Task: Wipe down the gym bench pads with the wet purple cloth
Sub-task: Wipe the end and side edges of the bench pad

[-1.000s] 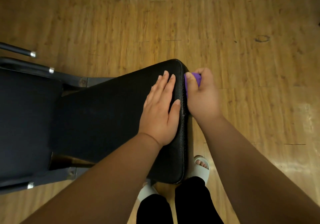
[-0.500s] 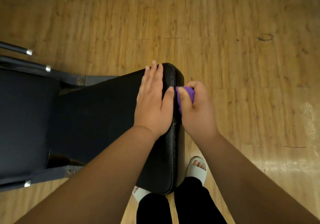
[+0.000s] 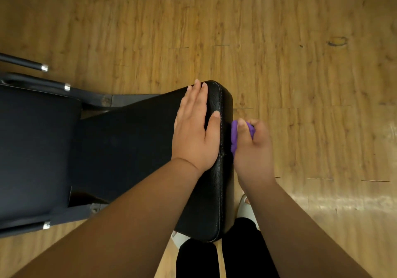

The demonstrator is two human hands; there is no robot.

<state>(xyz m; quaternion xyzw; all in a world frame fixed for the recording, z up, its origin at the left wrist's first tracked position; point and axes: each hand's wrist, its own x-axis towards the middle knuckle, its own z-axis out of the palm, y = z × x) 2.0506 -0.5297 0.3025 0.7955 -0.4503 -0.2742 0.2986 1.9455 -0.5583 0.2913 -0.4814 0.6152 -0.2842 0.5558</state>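
Currently: seat pad [image 3: 129, 144] edge under wipe

The purple cloth [image 3: 234, 136] is held bunched in the right hand [image 3: 253, 149], fingers curled round it, and is pressed against the pad's outer side. The left hand [image 3: 193, 136] is laid flat on the pad top, holding nothing. Next, steady pressure along the edge is judged necessary.

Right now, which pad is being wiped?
The narrow stitched pad: the right hand holds the purple cloth against its edge, the left hand lies flat on it. Nothing touches the wide pad.

Against pad [image 3: 129, 149]: cloth [image 3: 234, 137] (right hand [image 3: 253, 153])
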